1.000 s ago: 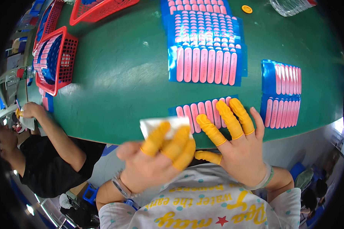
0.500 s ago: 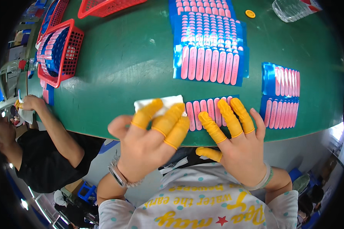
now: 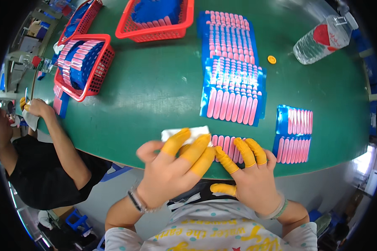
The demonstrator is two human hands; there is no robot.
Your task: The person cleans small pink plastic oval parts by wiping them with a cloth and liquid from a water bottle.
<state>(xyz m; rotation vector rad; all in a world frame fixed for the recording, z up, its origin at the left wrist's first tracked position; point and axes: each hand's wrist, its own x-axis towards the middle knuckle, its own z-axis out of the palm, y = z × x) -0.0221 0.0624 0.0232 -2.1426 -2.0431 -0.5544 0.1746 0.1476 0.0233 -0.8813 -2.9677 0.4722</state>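
My left hand [image 3: 171, 165], with yellow finger cots on several fingers, presses a folded white cloth [image 3: 176, 133] to the green table. The cloth meets the left end of a small blue sheet with pink rounded strips [image 3: 227, 144] near the table edge. Spread fingers of my right hand [image 3: 251, 175], also in yellow finger cots, rest on that sheet and hide its right part. Its thumb sticks out to the left, below the sheet.
Stacked blue-and-pink sheets [image 3: 232, 106] lie farther off, with two smaller sheets [image 3: 293, 149] at right. Red baskets [image 3: 155, 35] stand at far left. A yellow ring [image 3: 272, 60] and a clear bottle [image 3: 320, 42] are at far right. Another person [image 3: 50, 167] works at left.
The view has tilted up, so more of the far baskets and the bottle shows. My right fingers lie slightly farther left on the sheet, close to my left fingertips. The cloth stays under my left hand.
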